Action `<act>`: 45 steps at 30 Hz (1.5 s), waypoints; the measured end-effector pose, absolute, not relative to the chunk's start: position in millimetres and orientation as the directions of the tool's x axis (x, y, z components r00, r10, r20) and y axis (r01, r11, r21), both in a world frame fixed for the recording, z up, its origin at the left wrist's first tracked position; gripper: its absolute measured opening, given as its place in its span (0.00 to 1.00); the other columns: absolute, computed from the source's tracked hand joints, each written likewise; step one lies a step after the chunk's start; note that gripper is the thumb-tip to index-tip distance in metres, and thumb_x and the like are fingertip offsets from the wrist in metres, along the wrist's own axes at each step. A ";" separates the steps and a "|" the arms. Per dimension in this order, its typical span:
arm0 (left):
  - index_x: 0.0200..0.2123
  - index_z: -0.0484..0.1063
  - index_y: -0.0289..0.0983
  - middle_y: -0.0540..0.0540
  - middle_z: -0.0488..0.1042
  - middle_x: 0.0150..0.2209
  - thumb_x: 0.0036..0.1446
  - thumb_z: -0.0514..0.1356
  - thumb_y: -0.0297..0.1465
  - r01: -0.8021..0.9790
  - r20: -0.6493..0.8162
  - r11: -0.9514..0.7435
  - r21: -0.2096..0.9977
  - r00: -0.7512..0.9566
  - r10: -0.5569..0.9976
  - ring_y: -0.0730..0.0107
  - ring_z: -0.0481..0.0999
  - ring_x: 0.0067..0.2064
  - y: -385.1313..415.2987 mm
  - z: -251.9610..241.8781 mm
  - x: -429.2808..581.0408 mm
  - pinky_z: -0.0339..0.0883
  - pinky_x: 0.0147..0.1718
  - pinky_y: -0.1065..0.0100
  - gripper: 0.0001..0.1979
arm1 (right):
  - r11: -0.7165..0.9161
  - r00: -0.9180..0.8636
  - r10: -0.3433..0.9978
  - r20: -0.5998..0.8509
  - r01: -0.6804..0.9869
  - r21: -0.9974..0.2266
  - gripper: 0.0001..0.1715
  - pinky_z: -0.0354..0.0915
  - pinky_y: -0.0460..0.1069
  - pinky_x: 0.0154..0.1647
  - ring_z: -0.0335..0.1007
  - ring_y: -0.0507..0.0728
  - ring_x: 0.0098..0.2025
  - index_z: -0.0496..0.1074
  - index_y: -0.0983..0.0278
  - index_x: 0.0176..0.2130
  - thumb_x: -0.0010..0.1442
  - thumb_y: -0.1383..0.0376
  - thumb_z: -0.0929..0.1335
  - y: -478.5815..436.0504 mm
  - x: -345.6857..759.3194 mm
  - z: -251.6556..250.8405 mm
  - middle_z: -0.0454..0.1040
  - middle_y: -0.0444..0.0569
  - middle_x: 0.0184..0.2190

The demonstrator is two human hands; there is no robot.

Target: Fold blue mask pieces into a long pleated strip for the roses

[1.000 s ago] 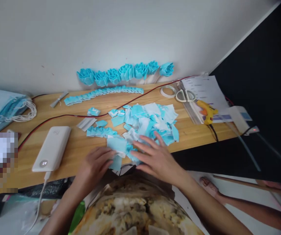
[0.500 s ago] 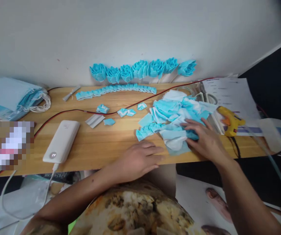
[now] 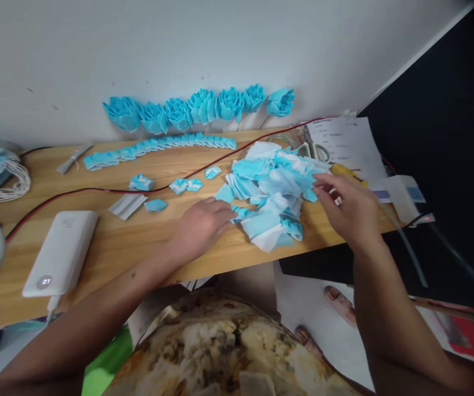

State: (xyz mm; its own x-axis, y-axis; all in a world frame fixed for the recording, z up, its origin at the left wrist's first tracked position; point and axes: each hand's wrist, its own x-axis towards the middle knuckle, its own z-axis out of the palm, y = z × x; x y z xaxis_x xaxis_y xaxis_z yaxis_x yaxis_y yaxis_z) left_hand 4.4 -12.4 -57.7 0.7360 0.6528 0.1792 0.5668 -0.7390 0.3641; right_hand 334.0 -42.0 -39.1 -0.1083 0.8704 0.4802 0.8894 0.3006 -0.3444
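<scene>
My left hand [image 3: 201,226] lies low over the wooden table, fingers stretched out. Its fingertips reach a pleated blue strip [image 3: 241,213] at the left edge of a loose pile of blue and white fabric pieces [image 3: 276,181]. At the pile's right edge is my right hand [image 3: 350,209], fingers loosely bent and apart, with nothing clearly held. A folded blue-and-white piece [image 3: 267,226] lies at the front of the pile. Left of the pile are several small folded pieces [image 3: 179,186] and a flat blue piece [image 3: 156,205]. My right hand partly hides a yellow glue gun [image 3: 338,169].
Several blue fabric flowers [image 3: 202,105] lean on the wall behind a long pleated strip [image 3: 160,146]. A red-black wire [image 3: 203,175] crosses the table [image 3: 137,250]. A white power bank [image 3: 64,250] is at left, scissors [image 3: 319,154] and printed paper [image 3: 344,137] at right.
My right hand has lifted from the pile and drawn to its right edge, its fingers more bent. My left hand has moved to the pleated strip. The view has shifted right.
</scene>
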 end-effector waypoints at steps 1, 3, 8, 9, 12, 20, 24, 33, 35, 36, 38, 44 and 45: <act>0.47 0.79 0.36 0.41 0.80 0.50 0.70 0.55 0.29 0.577 0.155 -0.743 0.340 0.745 0.649 0.58 0.76 0.51 -9.8 -58.7 9.5 0.70 0.50 0.57 0.12 | 0.372 -0.166 0.857 0.488 0.855 -0.362 0.16 0.73 0.58 0.42 0.77 0.61 0.40 0.77 0.54 0.54 0.70 0.59 0.66 -50.3 323.8 -36.1 0.81 0.50 0.42; 0.48 0.79 0.37 0.41 0.79 0.50 0.69 0.56 0.29 0.581 0.124 -0.759 0.295 0.764 0.633 0.57 0.75 0.50 -5.6 -60.4 18.9 0.69 0.49 0.58 0.12 | 0.549 -0.365 0.809 0.462 0.751 -0.368 0.18 0.72 0.59 0.52 0.78 0.62 0.49 0.76 0.54 0.55 0.67 0.59 0.70 -65.7 302.4 -35.9 0.82 0.49 0.48; 0.48 0.78 0.37 0.41 0.77 0.45 0.70 0.54 0.31 0.559 0.063 -0.802 0.210 0.811 0.582 0.58 0.74 0.47 0.8 -65.7 33.5 0.67 0.46 0.60 0.12 | 0.716 -0.664 0.698 0.268 0.642 -0.274 0.19 0.53 0.70 0.71 0.67 0.64 0.66 0.75 0.53 0.56 0.67 0.66 0.70 -76.4 283.2 -65.2 0.77 0.48 0.59; 0.46 0.78 0.36 0.41 0.77 0.43 0.70 0.54 0.30 0.567 0.046 -0.800 0.196 0.809 0.586 0.58 0.74 0.46 1.2 -66.7 32.6 0.66 0.45 0.60 0.12 | 0.705 -0.647 0.709 0.280 0.653 -0.277 0.19 0.54 0.70 0.70 0.70 0.62 0.63 0.76 0.53 0.54 0.67 0.68 0.68 -73.9 289.3 -71.5 0.79 0.48 0.56; 0.43 0.78 0.35 0.41 0.76 0.40 0.70 0.53 0.28 0.602 0.041 -0.782 0.163 0.788 0.615 0.58 0.73 0.44 -0.2 -68.6 20.1 0.65 0.43 0.60 0.12 | 0.652 -0.516 0.751 0.413 0.678 -0.340 0.15 0.65 0.64 0.64 0.79 0.59 0.50 0.78 0.53 0.45 0.65 0.71 0.67 -64.4 318.5 -81.8 0.83 0.45 0.44; 0.43 0.78 0.34 0.40 0.78 0.42 0.69 0.53 0.26 0.700 0.044 -0.707 0.099 0.707 0.706 0.56 0.74 0.45 -11.8 -71.1 -18.7 0.68 0.44 0.59 0.12 | 0.610 -0.366 0.757 0.541 0.693 -0.384 0.14 0.71 0.62 0.50 0.79 0.62 0.47 0.76 0.52 0.48 0.66 0.68 0.69 -55.4 314.0 -69.5 0.83 0.48 0.44; 0.45 0.77 0.34 0.41 0.77 0.42 0.71 0.52 0.27 0.688 0.083 -0.718 0.108 0.713 0.696 0.58 0.74 0.44 -16.3 -73.6 -18.5 0.67 0.44 0.60 0.13 | 0.687 -0.570 0.724 0.388 0.641 -0.341 0.33 0.68 0.63 0.57 0.72 0.67 0.60 0.64 0.56 0.68 0.69 0.53 0.68 -47.7 264.4 -63.4 0.76 0.54 0.59; 0.42 0.76 0.34 0.40 0.77 0.39 0.73 0.49 0.30 0.715 0.103 -0.689 0.120 0.681 0.725 0.59 0.72 0.42 -25.9 -65.1 -40.7 0.64 0.42 0.60 0.16 | 0.860 -0.704 0.510 0.494 0.427 -0.279 0.12 0.68 0.57 0.54 0.71 0.57 0.39 0.78 0.58 0.50 0.71 0.64 0.66 -38.6 209.0 -74.6 0.79 0.46 0.32; 0.42 0.77 0.34 0.41 0.77 0.38 0.73 0.48 0.30 0.732 0.103 -0.668 0.130 0.660 0.744 0.59 0.72 0.41 -26.9 -63.8 -49.8 0.64 0.41 0.60 0.17 | 0.875 -0.686 0.478 0.548 0.313 -0.370 0.12 0.70 0.55 0.49 0.72 0.56 0.39 0.79 0.57 0.45 0.71 0.68 0.66 -42.6 216.9 -73.5 0.79 0.46 0.34; 0.41 0.77 0.34 0.41 0.76 0.38 0.73 0.47 0.30 0.738 0.106 -0.661 0.135 0.653 0.750 0.59 0.72 0.41 -27.3 -63.9 -54.2 0.64 0.41 0.60 0.18 | 0.856 -0.667 0.500 0.552 0.283 -0.433 0.12 0.71 0.55 0.47 0.73 0.56 0.40 0.79 0.57 0.44 0.70 0.68 0.66 -44.4 224.3 -72.2 0.79 0.46 0.34; 0.40 0.77 0.34 0.41 0.77 0.37 0.72 0.48 0.29 0.746 0.123 -0.650 0.146 0.639 0.760 0.59 0.72 0.40 -28.2 -65.4 -63.0 0.65 0.41 0.60 0.17 | 0.775 -0.597 0.604 0.527 0.288 -0.562 0.10 0.71 0.53 0.41 0.75 0.57 0.40 0.80 0.56 0.43 0.69 0.67 0.68 -47.0 244.8 -68.8 0.78 0.47 0.35; 0.47 0.76 0.35 0.39 0.79 0.42 0.68 0.52 0.26 0.801 0.202 -0.573 0.175 0.540 0.817 0.56 0.75 0.43 -33.8 -70.1 -91.3 0.69 0.43 0.59 0.13 | 0.469 0.022 0.834 0.551 0.497 -0.730 0.08 0.68 0.56 0.34 0.74 0.59 0.33 0.80 0.56 0.31 0.58 0.55 0.76 -38.2 312.4 -66.7 0.76 0.49 0.29; 0.51 0.75 0.35 0.39 0.79 0.42 0.68 0.53 0.26 0.818 0.206 -0.548 0.177 0.514 0.833 0.56 0.76 0.44 -35.3 -69.9 -96.2 0.70 0.43 0.58 0.14 | 0.391 0.137 0.834 0.534 0.537 -0.748 0.11 0.67 0.57 0.33 0.73 0.59 0.32 0.80 0.56 0.30 0.56 0.52 0.77 -33.2 320.9 -67.8 0.77 0.50 0.29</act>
